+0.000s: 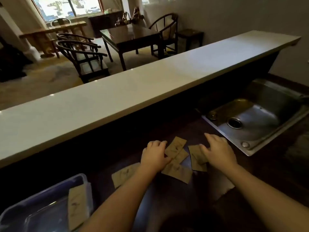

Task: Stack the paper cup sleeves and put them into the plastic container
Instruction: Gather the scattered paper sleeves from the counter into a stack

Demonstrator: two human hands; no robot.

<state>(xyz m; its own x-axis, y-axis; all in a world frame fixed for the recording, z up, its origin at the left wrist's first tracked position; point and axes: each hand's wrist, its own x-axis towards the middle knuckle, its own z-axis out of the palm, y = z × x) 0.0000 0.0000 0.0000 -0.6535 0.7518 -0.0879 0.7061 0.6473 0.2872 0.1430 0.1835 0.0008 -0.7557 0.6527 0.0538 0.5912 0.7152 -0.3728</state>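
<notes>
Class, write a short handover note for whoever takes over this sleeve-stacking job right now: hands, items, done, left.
Left hand: flat on the loose brown paper cup sleeves on the dark counter, no closed grip.
Right hand: pressing on another brown sleeve near the steel sink.
Done: some sleeves already in the clear plastic container.
Left: gather the counter sleeves, including the one under the left forearm; stack and load them.

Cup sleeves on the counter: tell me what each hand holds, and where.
Nothing is lifted. The left hand presses on the overlapping sleeves at their left ends; the right hand rests on the right sleeve, covering its right edge.
</notes>
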